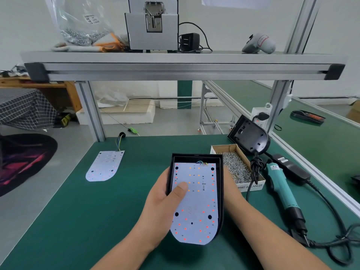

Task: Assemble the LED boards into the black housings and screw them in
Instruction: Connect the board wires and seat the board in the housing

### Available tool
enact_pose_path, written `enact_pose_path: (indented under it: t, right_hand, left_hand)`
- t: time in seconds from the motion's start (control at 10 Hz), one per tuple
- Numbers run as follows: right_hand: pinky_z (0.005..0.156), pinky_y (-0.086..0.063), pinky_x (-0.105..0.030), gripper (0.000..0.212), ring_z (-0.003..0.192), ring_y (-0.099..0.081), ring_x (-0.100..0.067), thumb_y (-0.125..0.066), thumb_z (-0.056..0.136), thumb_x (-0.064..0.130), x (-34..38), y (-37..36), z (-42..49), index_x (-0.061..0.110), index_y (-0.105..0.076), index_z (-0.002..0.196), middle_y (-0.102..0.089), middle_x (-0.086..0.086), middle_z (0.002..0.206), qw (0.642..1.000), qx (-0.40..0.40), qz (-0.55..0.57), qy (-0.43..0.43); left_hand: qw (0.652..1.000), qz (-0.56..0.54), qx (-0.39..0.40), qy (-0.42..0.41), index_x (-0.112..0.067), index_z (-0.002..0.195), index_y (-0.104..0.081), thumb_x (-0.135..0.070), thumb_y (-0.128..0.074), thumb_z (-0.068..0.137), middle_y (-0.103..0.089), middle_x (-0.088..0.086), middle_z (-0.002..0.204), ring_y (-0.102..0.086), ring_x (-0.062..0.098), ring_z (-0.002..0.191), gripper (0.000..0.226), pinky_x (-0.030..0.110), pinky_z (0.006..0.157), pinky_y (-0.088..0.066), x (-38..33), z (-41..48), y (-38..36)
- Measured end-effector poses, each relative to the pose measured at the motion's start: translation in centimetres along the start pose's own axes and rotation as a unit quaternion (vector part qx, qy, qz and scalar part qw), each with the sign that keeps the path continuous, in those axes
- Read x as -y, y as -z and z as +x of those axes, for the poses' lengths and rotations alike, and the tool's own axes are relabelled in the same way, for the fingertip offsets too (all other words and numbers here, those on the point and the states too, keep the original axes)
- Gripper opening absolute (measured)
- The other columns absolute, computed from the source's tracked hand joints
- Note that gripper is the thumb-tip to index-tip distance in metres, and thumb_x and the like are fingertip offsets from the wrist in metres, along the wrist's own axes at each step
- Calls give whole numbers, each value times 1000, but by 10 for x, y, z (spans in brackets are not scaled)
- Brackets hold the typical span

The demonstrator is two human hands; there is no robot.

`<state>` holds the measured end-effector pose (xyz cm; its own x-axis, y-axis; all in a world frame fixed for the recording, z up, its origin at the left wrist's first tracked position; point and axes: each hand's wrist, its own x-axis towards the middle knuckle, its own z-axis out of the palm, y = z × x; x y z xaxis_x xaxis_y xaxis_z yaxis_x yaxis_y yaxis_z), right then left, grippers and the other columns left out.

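A black housing is held above the green mat, tilted toward me, with a white LED board lying inside it. My left hand grips the housing's left edge, and its thumb presses on the board. My right hand holds the right side from behind, mostly hidden by the housing. A second LED board with coloured wires lies flat at the left. Another black housing leans at the back right. A teal electric screwdriver lies on the right.
A cardboard box of screws sits just right of the held housing. The screwdriver's black cord and power supply trail along the right edge. An aluminium shelf with a screw feeder spans overhead. Open green mat lies front left.
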<state>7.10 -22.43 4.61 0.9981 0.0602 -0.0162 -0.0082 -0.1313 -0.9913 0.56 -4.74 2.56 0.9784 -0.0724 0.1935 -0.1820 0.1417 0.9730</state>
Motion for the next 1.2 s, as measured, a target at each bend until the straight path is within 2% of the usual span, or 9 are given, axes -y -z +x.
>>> enact_pose_path:
  t: [0.2,0.3,0.4,0.5,0.6,0.7,0.9,1.1,1.2]
  right_hand:
    - [71,-50,-36,28,85,-61,-24,-54,99,19,6,5,14,24,-80,109,-73,-16,94,991,93,70,72]
    - [58,-47,-23,34,73,-60,-14,-51,104,34,5,11,21,29,-73,130,-70,3,87,980,113,153,62]
    - [88,-57,-24,75,112,-69,-4,-77,88,40,1,16,19,39,-44,155,-72,17,127,974,195,16,110]
    - [107,-52,-29,104,132,-61,-8,-93,71,28,0,14,16,35,-34,157,-65,17,142,970,214,-40,110]
    - [105,-55,-46,74,121,-70,-15,-91,75,21,0,8,19,31,-56,140,-73,8,130,979,142,-41,138]
    - [97,-58,-37,62,116,-72,-16,-87,77,17,-4,7,21,28,-61,132,-75,6,126,984,99,9,150]
    - [93,-58,-30,55,118,-71,-16,-80,83,12,-4,4,19,25,-60,133,-74,5,127,983,93,44,151]
    - [101,-56,-43,57,118,-71,-19,-81,81,14,-3,1,21,23,-60,133,-75,3,126,984,102,56,132]
    - [95,-59,-37,52,113,-73,-16,-81,80,18,-3,2,21,26,-62,127,-76,6,122,986,96,54,129]
  left_hand:
    - [998,31,-45,-17,-38,139,-61,-34,-63,101,-72,-4,136,-69,23,126,39,49,103,-56,-1,5,7]
    - [995,56,-73,-28,-42,140,-58,-36,-62,100,-71,-10,135,-68,17,125,41,47,104,-56,-2,8,11]
    - [993,72,-90,-38,-39,143,-56,-29,-62,105,-72,-12,134,-69,14,123,40,45,102,-57,-2,10,12]
    - [992,69,-103,-35,-38,147,-53,-31,-64,104,-71,-10,136,-69,17,124,45,50,103,-57,-1,11,11]
    - [995,70,-59,-45,-40,154,-46,-33,-68,99,-66,-8,144,-65,17,130,60,43,102,-57,-3,10,15]
    - [997,61,7,-38,-37,162,-33,-14,-74,95,-59,-4,153,-60,21,138,81,41,108,-55,-2,10,19]
    - [996,74,-13,-42,-40,159,-38,-7,-71,94,-63,-6,148,-63,20,134,80,30,102,-57,2,12,19]
    - [996,80,-27,-42,-44,158,-39,-9,-71,92,-61,-7,151,-61,21,136,81,46,109,-55,5,13,21]
    - [996,70,-29,-41,-47,153,-44,-8,-70,93,-65,-8,146,-64,19,133,76,32,106,-55,3,12,17]
